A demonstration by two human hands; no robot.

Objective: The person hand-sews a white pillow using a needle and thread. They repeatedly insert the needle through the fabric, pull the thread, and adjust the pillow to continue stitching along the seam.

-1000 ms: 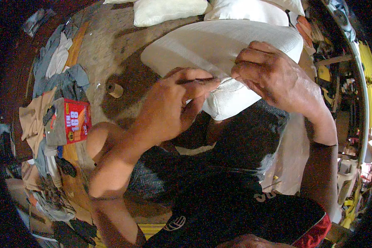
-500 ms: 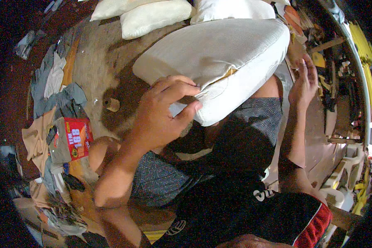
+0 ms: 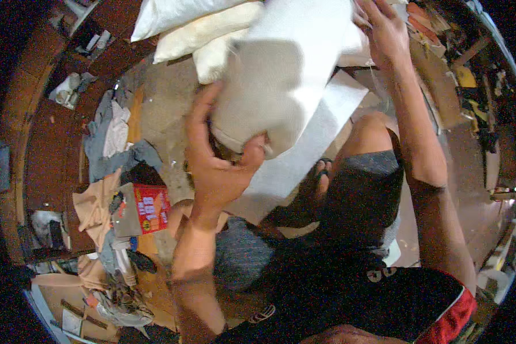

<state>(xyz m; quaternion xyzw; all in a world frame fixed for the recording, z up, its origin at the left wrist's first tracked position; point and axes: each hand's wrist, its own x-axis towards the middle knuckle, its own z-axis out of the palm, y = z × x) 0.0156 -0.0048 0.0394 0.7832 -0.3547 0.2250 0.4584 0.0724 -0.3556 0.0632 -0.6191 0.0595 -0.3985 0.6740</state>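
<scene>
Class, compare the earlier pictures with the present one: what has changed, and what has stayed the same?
The white cushion has turned so its length points away from the person, and a pale strip now shows beside it. The right hand, off the cushion a moment ago, has moved forward to its far edge; its grip is unclear. The left hand stays at the near end. The red box still stands among cloths.

Printed markings in 2 places — a box [image 3: 142, 210] and a black shirt [image 3: 350, 301].
The box's red side carries large white characters [image 3: 149, 207]; the shirt shows pale, rounded lettering [image 3: 382, 274] and 1 striped oval emblem [image 3: 262, 314].
</scene>
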